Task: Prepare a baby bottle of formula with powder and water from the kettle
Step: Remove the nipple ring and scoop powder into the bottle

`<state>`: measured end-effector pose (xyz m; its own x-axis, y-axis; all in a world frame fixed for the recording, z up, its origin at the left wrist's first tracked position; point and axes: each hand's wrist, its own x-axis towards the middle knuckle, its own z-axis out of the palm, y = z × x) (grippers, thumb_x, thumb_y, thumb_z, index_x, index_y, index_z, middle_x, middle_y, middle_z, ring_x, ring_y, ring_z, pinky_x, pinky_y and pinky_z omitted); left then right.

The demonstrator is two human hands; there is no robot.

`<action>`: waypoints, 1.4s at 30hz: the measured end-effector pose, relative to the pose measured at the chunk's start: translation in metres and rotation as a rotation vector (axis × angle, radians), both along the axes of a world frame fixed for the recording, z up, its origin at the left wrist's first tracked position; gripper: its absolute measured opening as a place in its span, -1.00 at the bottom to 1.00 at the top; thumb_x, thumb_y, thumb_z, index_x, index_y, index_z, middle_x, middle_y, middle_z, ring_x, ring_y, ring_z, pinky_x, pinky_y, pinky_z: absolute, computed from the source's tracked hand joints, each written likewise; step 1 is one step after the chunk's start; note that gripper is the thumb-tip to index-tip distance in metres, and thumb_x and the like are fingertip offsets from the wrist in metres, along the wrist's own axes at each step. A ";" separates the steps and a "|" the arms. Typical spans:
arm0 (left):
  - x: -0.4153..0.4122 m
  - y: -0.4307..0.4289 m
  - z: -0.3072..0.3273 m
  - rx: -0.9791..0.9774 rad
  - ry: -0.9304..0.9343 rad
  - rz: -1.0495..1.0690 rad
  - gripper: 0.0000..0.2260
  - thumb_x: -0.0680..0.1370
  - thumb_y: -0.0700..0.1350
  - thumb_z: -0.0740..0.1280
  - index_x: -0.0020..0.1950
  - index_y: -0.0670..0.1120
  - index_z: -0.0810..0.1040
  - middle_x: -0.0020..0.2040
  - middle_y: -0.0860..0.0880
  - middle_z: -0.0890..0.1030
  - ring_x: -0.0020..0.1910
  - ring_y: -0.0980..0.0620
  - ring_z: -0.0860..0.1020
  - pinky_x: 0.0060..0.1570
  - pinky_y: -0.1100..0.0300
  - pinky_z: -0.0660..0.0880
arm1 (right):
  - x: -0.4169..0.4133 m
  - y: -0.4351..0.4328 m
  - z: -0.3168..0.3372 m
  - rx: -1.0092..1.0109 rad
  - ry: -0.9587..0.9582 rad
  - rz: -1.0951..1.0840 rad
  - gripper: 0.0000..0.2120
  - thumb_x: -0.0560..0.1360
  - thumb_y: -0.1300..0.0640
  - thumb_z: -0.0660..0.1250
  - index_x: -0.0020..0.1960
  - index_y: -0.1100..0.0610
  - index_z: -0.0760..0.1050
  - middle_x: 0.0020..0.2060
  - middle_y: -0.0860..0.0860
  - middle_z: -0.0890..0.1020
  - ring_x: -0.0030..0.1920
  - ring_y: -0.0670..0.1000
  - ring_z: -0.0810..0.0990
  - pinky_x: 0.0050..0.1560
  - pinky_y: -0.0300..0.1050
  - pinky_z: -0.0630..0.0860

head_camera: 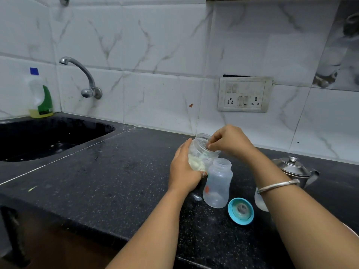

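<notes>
The left hand [184,169] grasps a clear jar [202,144] from its left side, fingers wrapped round the wall, thumb towards the front. The jar leans with its open mouth tipped towards the right hand [231,141], and pale powder [196,162] lies in its lower part. The right hand is curled, its fingertips [210,146] pinched together at the jar's rim; whether they hold anything there cannot be told. A metal bangle [277,186] sits on the right forearm.

The open baby bottle [218,183] stands upright on the black table [116,171], just below the right hand and touching or nearly touching the jar. Its teal ring with the teat [240,210] lies flat just beside the bottle's base, between the two forearms.

To the left of the left hand the table runs bare as far as the sink [48,136]; its front edge passes under both forearms.

Behind the right forearm stands a steel kettle [295,169] with its lid on, and a clear cap [260,200] is partly hidden by that forearm. Well off to the left, beyond the sink, are a tap [81,74] and a soap bottle [40,98]. A socket plate [244,94] is on the tiled wall above the right hand.
</notes>
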<state>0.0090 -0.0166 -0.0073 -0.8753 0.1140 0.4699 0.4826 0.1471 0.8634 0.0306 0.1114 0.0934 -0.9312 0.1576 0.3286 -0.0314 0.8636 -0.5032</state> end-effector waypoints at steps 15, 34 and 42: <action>0.001 0.002 -0.001 -0.060 0.025 -0.033 -0.19 0.31 -0.19 0.51 0.47 0.10 0.21 0.40 0.13 0.32 0.31 0.13 0.37 0.14 0.30 0.33 | 0.002 -0.009 0.008 -0.077 -0.100 0.016 -0.85 0.38 0.29 0.41 -0.31 0.10 0.62 -0.46 -0.06 0.56 -0.53 -0.17 0.40 -0.53 -0.31 0.29; 0.005 -0.001 0.001 -0.054 0.012 -0.002 -0.18 0.26 -0.09 0.56 0.44 0.06 0.26 0.33 0.11 0.36 0.14 0.24 0.34 0.05 0.35 0.29 | 0.010 0.007 -0.007 -0.620 0.071 -0.070 -0.92 0.40 0.33 0.38 -0.27 0.25 0.61 -0.33 0.19 0.65 -0.61 -0.09 0.22 -0.59 -0.32 0.13; 0.001 0.000 -0.003 -0.076 -0.013 0.015 -0.23 0.23 -0.06 0.54 0.39 0.05 0.31 0.28 0.05 0.42 0.15 0.12 0.43 0.07 0.25 0.39 | 0.011 0.013 -0.014 -0.780 0.155 -0.167 -0.94 0.39 0.31 0.39 -0.26 0.26 0.58 -0.42 0.12 0.61 -0.58 -0.07 0.29 -0.57 -0.30 0.18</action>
<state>0.0100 -0.0171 -0.0098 -0.8833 0.1353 0.4489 0.4686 0.2197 0.8557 0.0418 0.1246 0.0794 -0.8279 0.5277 0.1900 -0.0516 0.2657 -0.9627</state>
